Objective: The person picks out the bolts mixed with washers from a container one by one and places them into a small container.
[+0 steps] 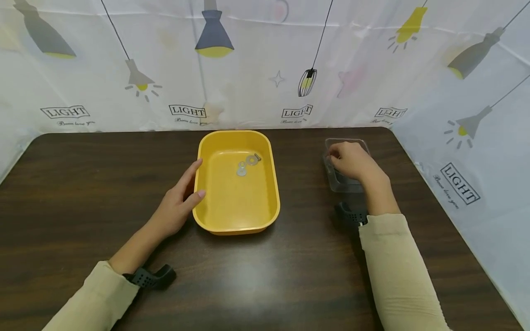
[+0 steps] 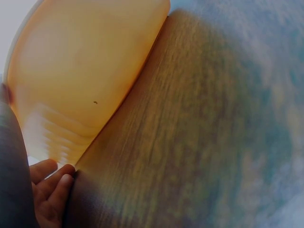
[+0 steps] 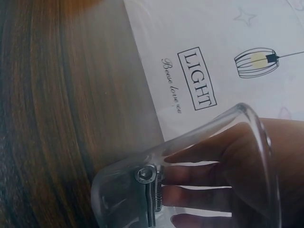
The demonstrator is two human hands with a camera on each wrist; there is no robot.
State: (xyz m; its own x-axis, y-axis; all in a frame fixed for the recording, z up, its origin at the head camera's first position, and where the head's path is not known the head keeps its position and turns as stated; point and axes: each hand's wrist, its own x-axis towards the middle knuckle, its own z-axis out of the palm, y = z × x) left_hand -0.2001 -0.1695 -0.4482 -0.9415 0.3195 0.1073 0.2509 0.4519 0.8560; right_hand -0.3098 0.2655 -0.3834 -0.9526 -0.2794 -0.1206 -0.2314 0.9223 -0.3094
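My left hand rests against the left side of a yellow plastic tray, thumb and a fingertip at its rim. The left wrist view shows more fingers by the tray's outer wall. Inside the tray lie a flat washer, a small screw, and small translucent pieces. At the right, my right hand reaches down into a clear plastic box. Through its wall, the right fingers appear fairly straight, their tips beside metal bolts. The thumb's hold is hidden.
A dark wood-grain table carries both containers. Behind it and along its right side hangs a white sheet printed with lamps. Dark straps sit at both wrists, below pale yellow sleeves.
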